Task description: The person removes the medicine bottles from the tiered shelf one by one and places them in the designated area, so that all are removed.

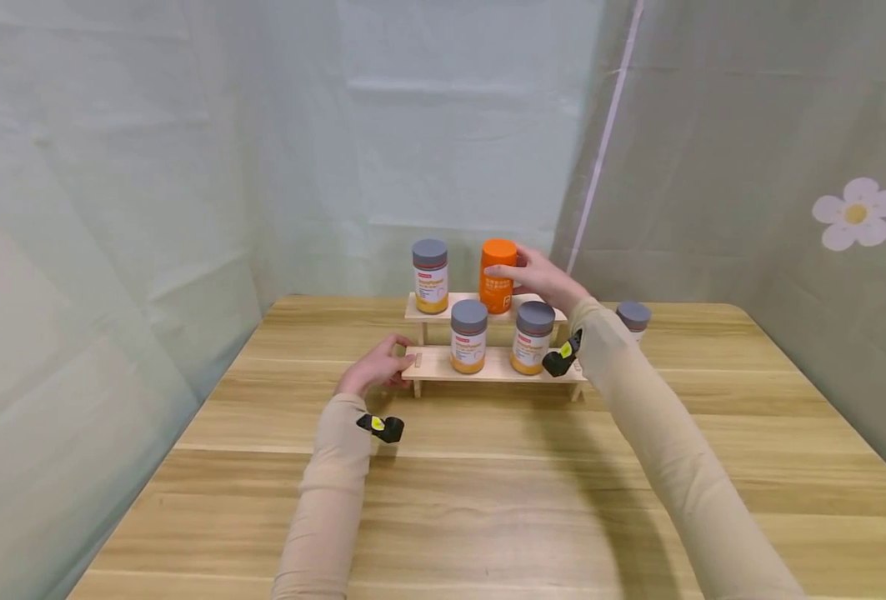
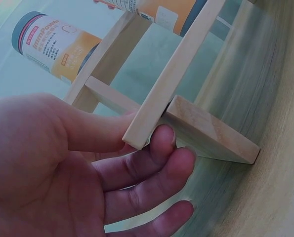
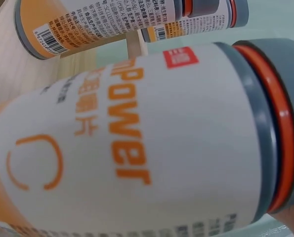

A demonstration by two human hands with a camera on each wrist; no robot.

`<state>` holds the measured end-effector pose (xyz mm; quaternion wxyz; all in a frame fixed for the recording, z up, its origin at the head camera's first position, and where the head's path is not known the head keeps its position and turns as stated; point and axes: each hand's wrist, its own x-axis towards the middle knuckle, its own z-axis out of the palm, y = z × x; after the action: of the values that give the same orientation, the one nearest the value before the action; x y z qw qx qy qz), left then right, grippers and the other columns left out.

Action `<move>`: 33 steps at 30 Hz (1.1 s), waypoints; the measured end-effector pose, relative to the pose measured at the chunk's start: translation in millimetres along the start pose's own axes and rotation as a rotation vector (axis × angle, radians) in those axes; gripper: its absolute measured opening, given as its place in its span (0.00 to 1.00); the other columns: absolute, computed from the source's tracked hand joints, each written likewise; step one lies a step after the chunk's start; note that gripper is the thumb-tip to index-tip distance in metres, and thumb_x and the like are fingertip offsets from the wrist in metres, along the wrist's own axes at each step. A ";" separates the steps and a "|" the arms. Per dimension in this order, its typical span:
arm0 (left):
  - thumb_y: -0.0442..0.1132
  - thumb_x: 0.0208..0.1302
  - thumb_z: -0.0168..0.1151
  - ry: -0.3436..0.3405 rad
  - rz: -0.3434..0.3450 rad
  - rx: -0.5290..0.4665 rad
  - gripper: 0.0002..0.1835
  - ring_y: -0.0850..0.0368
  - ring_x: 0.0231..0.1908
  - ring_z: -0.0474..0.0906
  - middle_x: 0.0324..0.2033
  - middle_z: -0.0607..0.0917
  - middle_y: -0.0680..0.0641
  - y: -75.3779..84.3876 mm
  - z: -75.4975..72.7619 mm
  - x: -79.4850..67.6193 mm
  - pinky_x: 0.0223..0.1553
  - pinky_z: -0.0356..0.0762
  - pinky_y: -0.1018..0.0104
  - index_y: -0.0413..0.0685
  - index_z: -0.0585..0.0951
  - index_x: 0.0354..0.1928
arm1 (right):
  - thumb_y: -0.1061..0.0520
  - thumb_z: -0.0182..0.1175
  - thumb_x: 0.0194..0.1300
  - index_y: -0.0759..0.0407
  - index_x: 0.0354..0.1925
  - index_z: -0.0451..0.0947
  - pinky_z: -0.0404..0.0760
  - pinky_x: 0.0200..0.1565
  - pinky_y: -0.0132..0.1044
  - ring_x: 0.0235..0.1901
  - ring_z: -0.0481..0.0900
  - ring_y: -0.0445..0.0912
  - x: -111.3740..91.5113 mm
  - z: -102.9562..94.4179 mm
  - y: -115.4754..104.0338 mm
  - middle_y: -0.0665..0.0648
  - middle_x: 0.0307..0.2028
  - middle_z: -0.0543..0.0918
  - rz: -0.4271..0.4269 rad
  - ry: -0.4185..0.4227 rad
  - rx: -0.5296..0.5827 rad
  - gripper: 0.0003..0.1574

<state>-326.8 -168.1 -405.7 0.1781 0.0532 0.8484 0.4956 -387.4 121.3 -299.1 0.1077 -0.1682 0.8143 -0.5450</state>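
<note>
At the back of the table is a two-tier wooden rack (image 1: pixel 499 363). On its upper tier stands an orange jar (image 1: pixel 497 292) with an orange lid, and my right hand (image 1: pixel 543 277) grips its right side. My left hand (image 1: pixel 377 365) pinches the left end of the lower board (image 2: pixel 159 84) between thumb and fingers. Two grey-lidded white and yellow jars, a left one (image 1: pixel 468 340) and a right one (image 1: pixel 531 340), stand on the lower tier. A similar jar (image 1: pixel 431 279) is left of the orange one. In the right wrist view a large jar (image 3: pixel 186 133) hides most of my right hand.
Another grey-lidded jar (image 1: pixel 633 318) stands right of the rack, partly behind my right sleeve (image 1: pixel 660 417). The wood-grain table (image 1: pixel 450 500) reaches back to hanging pale cloth (image 1: pixel 473 125). Grey cloth with white flowers (image 1: pixel 855 212) hangs on the right.
</note>
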 end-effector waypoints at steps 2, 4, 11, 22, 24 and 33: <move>0.40 0.75 0.46 0.000 -0.001 0.003 0.23 0.57 0.27 0.79 0.30 0.79 0.45 -0.3 -0.3 0.3 0.35 0.77 0.62 0.40 0.58 0.66 | 0.49 0.59 0.66 0.54 0.68 0.61 0.72 0.61 0.56 0.62 0.70 0.55 -0.6 0.5 0.2 0.61 0.63 0.72 -0.010 0.007 0.008 0.36; 0.40 0.75 0.47 0.003 -0.001 0.003 0.23 0.57 0.27 0.79 0.31 0.79 0.45 -0.2 -0.7 0.5 0.35 0.77 0.62 0.40 0.58 0.66 | 0.49 0.60 0.66 0.54 0.68 0.62 0.72 0.61 0.56 0.62 0.71 0.55 -1.5 1.1 -0.3 0.62 0.63 0.72 -0.014 0.020 0.011 0.36; 0.40 0.75 0.47 0.012 -0.001 0.005 0.22 0.57 0.27 0.80 0.31 0.79 0.44 1.1 0.0 0.2 0.35 0.77 0.62 0.40 0.59 0.66 | 0.50 0.63 0.64 0.55 0.68 0.63 0.74 0.60 0.55 0.61 0.73 0.57 -8.4 -2.3 -4.9 0.64 0.62 0.73 -0.016 0.094 -0.022 0.37; 0.41 0.76 0.46 0.004 -0.012 0.008 0.23 0.58 0.26 0.78 0.25 0.79 0.48 1.4 -5.1 -2.7 0.36 0.76 0.63 0.42 0.58 0.66 | 0.49 0.61 0.66 0.55 0.69 0.55 0.77 0.57 0.53 0.61 0.72 0.56 -21.5 -21.2 -6.9 0.64 0.63 0.70 0.026 0.195 0.062 0.40; 0.41 0.76 0.46 0.001 -0.015 -0.002 0.22 0.58 0.25 0.78 0.25 0.79 0.48 1.5 -5.9 -2.4 0.35 0.77 0.63 0.42 0.58 0.66 | 0.47 0.61 0.66 0.56 0.68 0.52 0.78 0.56 0.51 0.60 0.73 0.55 -24.5 -25.3 -6.6 0.62 0.62 0.69 0.036 0.219 0.078 0.41; 0.40 0.75 0.47 -0.017 -0.004 -0.011 0.23 0.59 0.26 0.78 0.30 0.79 0.44 0.2 -6.7 -2.9 0.36 0.78 0.63 0.42 0.58 0.66 | 0.47 0.62 0.65 0.48 0.55 0.60 0.81 0.44 0.38 0.48 0.77 0.47 -41.7 -43.6 -1.2 0.54 0.51 0.74 -0.032 0.266 0.106 0.27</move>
<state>-326.5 -174.3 -401.9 0.1866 0.0549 0.8441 0.4997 -364.5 174.3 -281.7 -0.0010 -0.1014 0.7887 -0.6064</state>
